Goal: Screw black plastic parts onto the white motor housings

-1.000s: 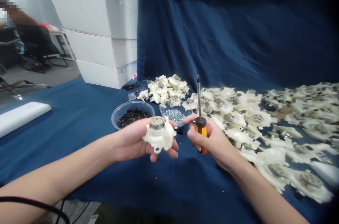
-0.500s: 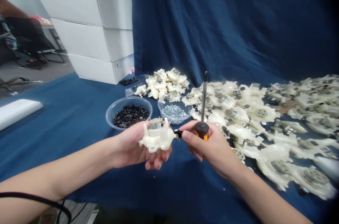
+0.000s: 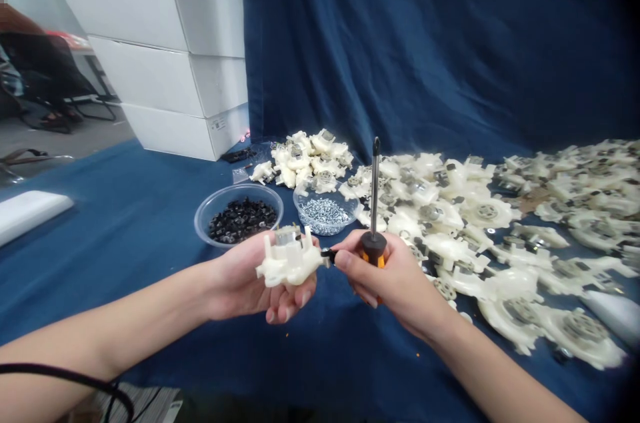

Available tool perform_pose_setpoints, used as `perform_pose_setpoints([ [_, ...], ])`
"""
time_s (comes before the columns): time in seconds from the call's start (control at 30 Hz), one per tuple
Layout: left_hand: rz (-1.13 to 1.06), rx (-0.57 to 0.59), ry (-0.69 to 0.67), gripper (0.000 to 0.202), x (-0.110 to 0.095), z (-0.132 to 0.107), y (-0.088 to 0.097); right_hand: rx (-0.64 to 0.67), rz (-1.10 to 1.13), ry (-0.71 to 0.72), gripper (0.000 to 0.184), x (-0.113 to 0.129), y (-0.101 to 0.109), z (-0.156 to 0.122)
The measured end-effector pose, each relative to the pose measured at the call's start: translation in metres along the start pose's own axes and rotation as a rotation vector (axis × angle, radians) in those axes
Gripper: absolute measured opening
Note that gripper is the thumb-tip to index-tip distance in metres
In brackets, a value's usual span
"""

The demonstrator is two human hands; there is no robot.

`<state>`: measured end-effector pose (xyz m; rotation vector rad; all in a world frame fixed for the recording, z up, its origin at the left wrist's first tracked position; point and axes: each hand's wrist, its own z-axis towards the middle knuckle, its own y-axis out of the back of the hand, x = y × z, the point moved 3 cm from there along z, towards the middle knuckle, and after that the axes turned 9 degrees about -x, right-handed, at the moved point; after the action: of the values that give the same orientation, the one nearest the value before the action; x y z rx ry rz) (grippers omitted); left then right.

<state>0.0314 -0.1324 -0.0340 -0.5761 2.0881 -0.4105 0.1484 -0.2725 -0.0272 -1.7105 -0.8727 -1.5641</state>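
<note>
My left hand is shut around a white plastic housing, with a small metal motor set in its top. My right hand grips a screwdriver with a black and orange handle, its steel shaft pointing up. Between the right thumb and forefinger a small black part touches the edge of the housing. Fingers hide most of the screwdriver's handle.
A clear bowl of small black parts and a clear dish of silver screws stand just beyond my hands. Piles of white housings cover the blue-clothed table to the right. White cartons stand back left, beside a seated person.
My hands have come closer together, and the small black part now sits against the housing's edge. The housing has turned slightly, and the whole view has shifted.
</note>
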Motion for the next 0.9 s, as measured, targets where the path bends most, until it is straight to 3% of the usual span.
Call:
perform_pose_setpoints([
  [0.57, -0.035, 0.04, -0.065, 0.025, 0.001, 0.003, 0.002, -0.013, -0.047, -0.008, 0.028, 0.0, 0.002, 0.001],
  [0.73, 0.074, -0.04, -0.121, 0.019, 0.004, 0.007, 0.007, 0.028, -0.079, 0.04, 0.031, -0.005, 0.001, 0.01],
  [0.83, 0.074, -0.105, -0.168, 0.03, 0.005, 0.014, 0.011, 0.037, -0.104, 0.127, 0.034, 0.002, 0.007, 0.014],
  [0.9, 0.08, -0.07, -0.13, 0.047, 0.005, 0.02, 0.009, 0.005, -0.099, 0.198, 0.036, 0.013, 0.016, 0.015],
])
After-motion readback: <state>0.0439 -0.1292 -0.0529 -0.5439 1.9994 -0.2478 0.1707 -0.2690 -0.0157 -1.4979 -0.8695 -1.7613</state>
